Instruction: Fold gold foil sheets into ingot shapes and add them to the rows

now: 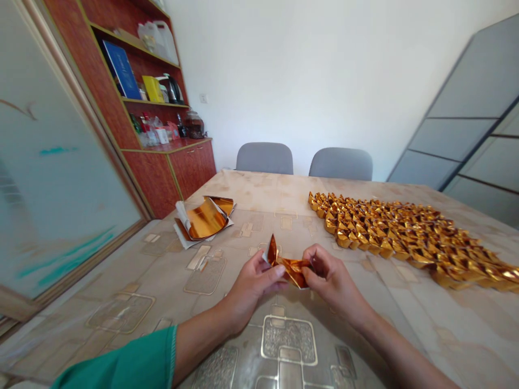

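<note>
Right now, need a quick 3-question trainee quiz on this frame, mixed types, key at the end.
1. True or false: both hands grip the same piece of gold foil paper.
2. Multiple choice: where does the big spread of folded gold pieces lie? A) on the table to the person's right B) on the shelf C) on a grey chair
3. Fill in: the stack of flat gold sheets lies on the table to the person's ____.

Key:
1. True. The left hand and right hand pinch the gold foil paper from either end, above the table.
2. A. The folded gold pieces cover the table's right side.
3. Left. The flat gold sheets sit there.
</note>
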`<move>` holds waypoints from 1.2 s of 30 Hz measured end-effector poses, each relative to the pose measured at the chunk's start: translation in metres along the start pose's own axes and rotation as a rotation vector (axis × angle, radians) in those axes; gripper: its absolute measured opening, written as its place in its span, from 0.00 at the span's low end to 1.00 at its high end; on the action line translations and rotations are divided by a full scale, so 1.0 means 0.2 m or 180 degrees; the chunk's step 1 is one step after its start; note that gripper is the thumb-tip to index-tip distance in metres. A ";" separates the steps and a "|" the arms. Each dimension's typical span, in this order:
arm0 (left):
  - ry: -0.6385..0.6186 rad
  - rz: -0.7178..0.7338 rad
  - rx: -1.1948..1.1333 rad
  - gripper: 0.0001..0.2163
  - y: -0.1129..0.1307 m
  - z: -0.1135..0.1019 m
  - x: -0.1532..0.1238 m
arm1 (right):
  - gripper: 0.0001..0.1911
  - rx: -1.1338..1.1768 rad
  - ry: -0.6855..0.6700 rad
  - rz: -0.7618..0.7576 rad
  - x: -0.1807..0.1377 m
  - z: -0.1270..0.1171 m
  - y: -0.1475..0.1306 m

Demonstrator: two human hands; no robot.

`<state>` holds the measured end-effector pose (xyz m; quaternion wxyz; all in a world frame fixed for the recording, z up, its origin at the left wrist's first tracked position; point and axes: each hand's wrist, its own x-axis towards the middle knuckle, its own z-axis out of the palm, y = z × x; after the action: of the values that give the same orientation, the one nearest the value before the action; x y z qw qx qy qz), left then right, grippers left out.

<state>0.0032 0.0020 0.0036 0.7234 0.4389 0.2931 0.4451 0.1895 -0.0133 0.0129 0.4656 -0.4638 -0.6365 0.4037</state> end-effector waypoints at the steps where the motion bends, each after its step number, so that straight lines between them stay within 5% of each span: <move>1: 0.0023 -0.0015 -0.0067 0.18 0.00 0.00 0.00 | 0.09 0.0065 -0.0214 0.0020 -0.01 0.00 -0.01; 5: 0.0129 -0.0028 -0.0245 0.17 0.00 0.00 0.00 | 0.22 0.0611 -0.0736 0.0216 -0.01 -0.02 0.00; 10: 0.0262 -0.0008 -0.0138 0.18 0.01 0.01 -0.01 | 0.17 0.0722 -0.0531 0.0375 0.02 -0.01 0.04; 18: 0.1076 0.0359 0.0911 0.16 0.03 -0.02 0.03 | 0.15 0.0600 -0.0284 0.0287 0.02 -0.02 0.04; 25: 0.0948 0.0216 0.0901 0.11 0.04 -0.03 0.03 | 0.11 0.0425 -0.0214 0.0192 0.03 -0.01 0.03; 30: 0.0703 0.0043 0.0187 0.16 0.05 -0.02 0.03 | 0.16 0.0745 -0.0012 0.0310 0.04 -0.03 0.02; 36: 0.0603 -0.0071 -0.0491 0.10 0.06 -0.02 0.03 | 0.19 0.0897 0.0094 0.0530 0.05 -0.05 0.04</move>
<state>-0.0027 0.0116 0.0119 0.7290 0.3347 0.3299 0.4977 0.1987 -0.0015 0.0098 0.5003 -0.4509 -0.5260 0.5194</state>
